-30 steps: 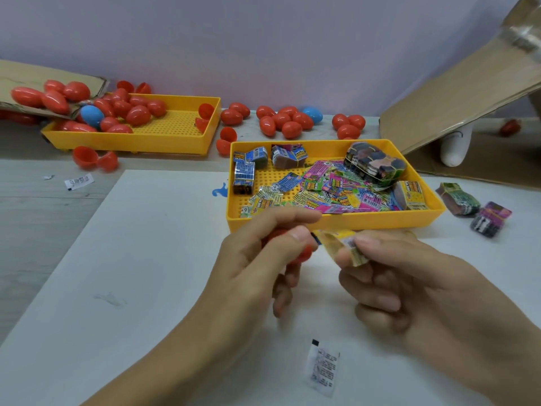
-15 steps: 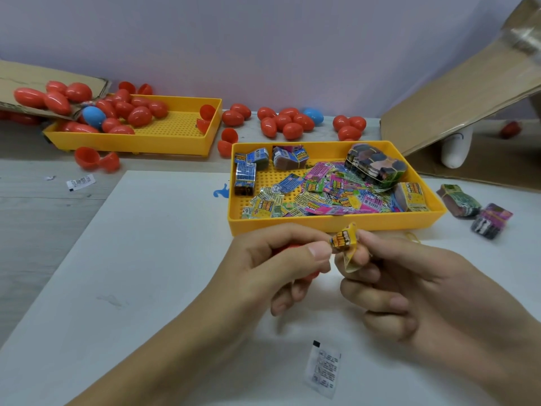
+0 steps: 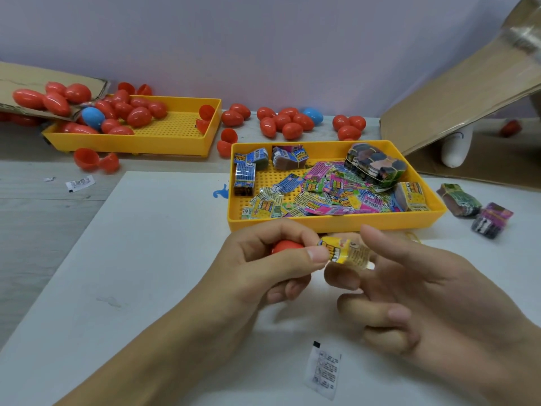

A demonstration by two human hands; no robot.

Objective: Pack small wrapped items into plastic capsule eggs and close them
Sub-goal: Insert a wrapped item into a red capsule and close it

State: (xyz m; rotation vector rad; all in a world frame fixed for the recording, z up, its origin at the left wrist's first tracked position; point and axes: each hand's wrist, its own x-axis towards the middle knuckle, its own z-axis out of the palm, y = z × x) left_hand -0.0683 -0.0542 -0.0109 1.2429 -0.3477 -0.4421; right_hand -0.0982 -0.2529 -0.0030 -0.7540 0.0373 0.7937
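The left hand (image 3: 263,268) curls round a red egg (image 3: 285,247), of which only a small part shows between thumb and forefinger. At the same time its thumb and forefinger pinch one end of a small yellow packet (image 3: 342,253), which sits right at the egg's mouth, between the two hands and just in front of the near tray (image 3: 336,224). Whether the packet is partly inside the egg I cannot tell.

The right hand (image 3: 415,297) is at the packet's other side. Its forefinger stretches straight out above the packet, and a lower fingertip (image 3: 341,278) presses up under it; the other fingers are loosely bent. It looks more like propping than gripping.

The near tray holds a heap of loose bright packets (image 3: 325,194), some blue bundles (image 3: 246,178) at its left end and a dark wrapped bundle (image 3: 374,167) at the back right. Two more bundles (image 3: 474,209) lie on the white sheet (image 3: 146,259) to the right of it. Near the bottom, on the sheet, lies a small white sachet (image 3: 325,370).

Further back, a second yellow tray (image 3: 175,142) holds red eggs (image 3: 128,112) and a blue one (image 3: 92,117) at its left end. More eggs (image 3: 289,123) lie loose along the wall, with open halves (image 3: 95,161) on the table. A cardboard flap (image 3: 456,95) leans at the right.
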